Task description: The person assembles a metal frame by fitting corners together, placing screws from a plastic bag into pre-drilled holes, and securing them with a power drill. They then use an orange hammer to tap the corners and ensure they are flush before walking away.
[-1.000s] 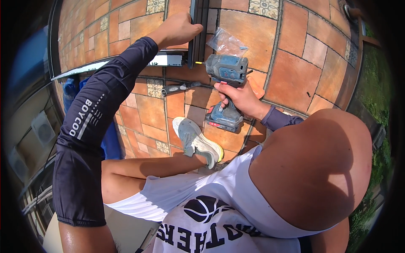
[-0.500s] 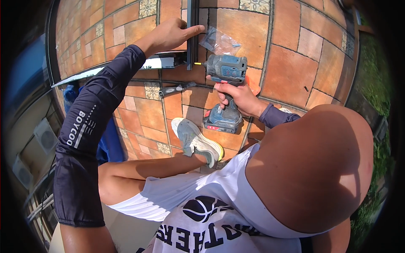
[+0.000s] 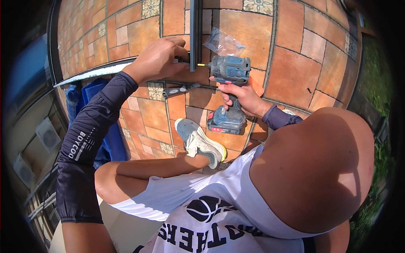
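Observation:
My right hand (image 3: 247, 100) is wrapped round the handle of a blue-black cordless impact driver (image 3: 230, 69), its battery low on the tiles. A bit with a yellow band (image 3: 201, 65) points left, its tip at the side of a dark metal profile (image 3: 195, 33) near that profile's lower end. My left hand (image 3: 158, 59) is closed round the frame's corner, where a second bar with a white face (image 3: 95, 73) meets the upright profile. Its thumb and fingertips are close to the joint, and the hand hides part of it.
Beside the driver lies a clear plastic bag (image 3: 221, 41) with small pieces in it. A grey-black hand tool (image 3: 175, 90) rests on the tiled floor (image 3: 289, 67) below the frame. Blue wrapped material (image 3: 105, 130) is at the left, and my shoe (image 3: 198, 141) is below the driver.
My left hand has moved down from the upright profile to the corner, its fingers now curled round it. The driver stays at the profile in my right hand.

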A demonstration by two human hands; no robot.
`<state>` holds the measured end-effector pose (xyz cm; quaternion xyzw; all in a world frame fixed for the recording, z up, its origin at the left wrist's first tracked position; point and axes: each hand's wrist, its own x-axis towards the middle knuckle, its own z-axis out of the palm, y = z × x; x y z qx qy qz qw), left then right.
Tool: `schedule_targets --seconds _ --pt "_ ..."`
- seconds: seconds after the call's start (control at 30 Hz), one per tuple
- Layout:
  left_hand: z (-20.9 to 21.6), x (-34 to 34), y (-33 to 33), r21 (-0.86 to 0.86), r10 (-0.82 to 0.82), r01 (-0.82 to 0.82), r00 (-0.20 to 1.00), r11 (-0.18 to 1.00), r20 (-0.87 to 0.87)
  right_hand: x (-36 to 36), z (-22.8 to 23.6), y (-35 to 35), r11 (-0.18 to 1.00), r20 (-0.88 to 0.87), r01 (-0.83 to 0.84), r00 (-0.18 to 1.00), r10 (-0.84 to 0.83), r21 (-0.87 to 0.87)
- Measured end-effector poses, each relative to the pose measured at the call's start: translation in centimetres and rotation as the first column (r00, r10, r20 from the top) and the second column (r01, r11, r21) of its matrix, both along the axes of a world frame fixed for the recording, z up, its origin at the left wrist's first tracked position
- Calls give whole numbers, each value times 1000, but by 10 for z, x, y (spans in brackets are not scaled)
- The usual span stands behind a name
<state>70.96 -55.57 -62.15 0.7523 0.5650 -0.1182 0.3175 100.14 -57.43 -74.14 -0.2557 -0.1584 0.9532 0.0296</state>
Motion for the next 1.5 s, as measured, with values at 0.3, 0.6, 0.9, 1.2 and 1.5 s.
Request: schedule_targets --seconds 0.3,0.6,0.9,1.2,1.5 --pt "-2 3 5 52 -84 78 987 996 139 0 -3 1 1000 16 -13 1000 13 15" --pt "0 2 5 -15 -50 53 987 998 154 -2 -5 2 1000 3 -24 1000 24 -13" --pt "1 1 8 -22 -40 44 987 999 154 -6 -10 1 997 -2 -48 999 48 -58" --pt "-9 -6 6 -106 48 -27 978 994 202 -10 -13 -1 999 -1 -28 1000 28 30" --pt "-28 -9 20 -295 593 -546 800 784 93 -14 -12 -6 999 16 -24 1000 24 28"
